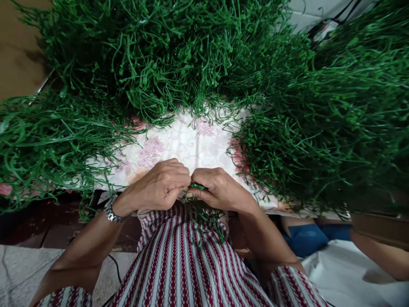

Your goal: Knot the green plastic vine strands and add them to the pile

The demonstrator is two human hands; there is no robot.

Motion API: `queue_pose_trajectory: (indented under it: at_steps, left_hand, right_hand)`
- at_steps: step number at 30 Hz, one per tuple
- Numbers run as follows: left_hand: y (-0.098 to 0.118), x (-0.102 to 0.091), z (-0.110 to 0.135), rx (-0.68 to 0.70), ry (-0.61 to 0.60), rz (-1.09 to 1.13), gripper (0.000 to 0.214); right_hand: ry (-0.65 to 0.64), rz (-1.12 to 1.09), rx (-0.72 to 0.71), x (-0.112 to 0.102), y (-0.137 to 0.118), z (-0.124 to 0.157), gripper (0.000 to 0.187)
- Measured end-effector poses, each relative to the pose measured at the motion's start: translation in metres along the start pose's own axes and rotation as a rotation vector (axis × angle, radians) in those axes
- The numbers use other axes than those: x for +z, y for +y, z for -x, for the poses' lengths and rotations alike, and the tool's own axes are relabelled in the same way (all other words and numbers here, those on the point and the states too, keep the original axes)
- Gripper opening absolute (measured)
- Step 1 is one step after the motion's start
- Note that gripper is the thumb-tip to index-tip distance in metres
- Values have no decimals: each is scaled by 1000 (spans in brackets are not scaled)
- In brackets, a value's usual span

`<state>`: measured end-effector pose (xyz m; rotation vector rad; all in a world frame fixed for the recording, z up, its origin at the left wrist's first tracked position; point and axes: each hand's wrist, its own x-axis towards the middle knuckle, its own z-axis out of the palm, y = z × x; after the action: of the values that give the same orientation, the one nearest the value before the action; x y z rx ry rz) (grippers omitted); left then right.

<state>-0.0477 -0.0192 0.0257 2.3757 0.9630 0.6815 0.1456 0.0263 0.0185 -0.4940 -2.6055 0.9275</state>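
My left hand [166,184] and my right hand [219,187] meet at the near edge of the cloth-covered table, in front of my body. Thumb and curled fingers of my right hand close round a small bunch of thin green stems [207,215], whose curly ends dangle over my lap. At the upper part of that bunch my left hand is closed in a fist-like pinch, its fingertips touching the stems; the exact grip is partly hidden. A metal watch [111,211] circles my left wrist.
A tall heap of green stems [179,51] covers the back of the flowered cloth [188,145]. More stems lie in a left pile [57,140] and a big right pile [345,128]. At lower right, another person's arm [380,251] shows beside the table.
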Motion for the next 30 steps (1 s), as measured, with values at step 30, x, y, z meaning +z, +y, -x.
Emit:
queue_pose_trajectory:
  at_steps: [30]
  left_hand:
    - [-31,8,-36,-563,992,713,6]
  right_hand:
    - [374,-149,429,10,-3,31,20]
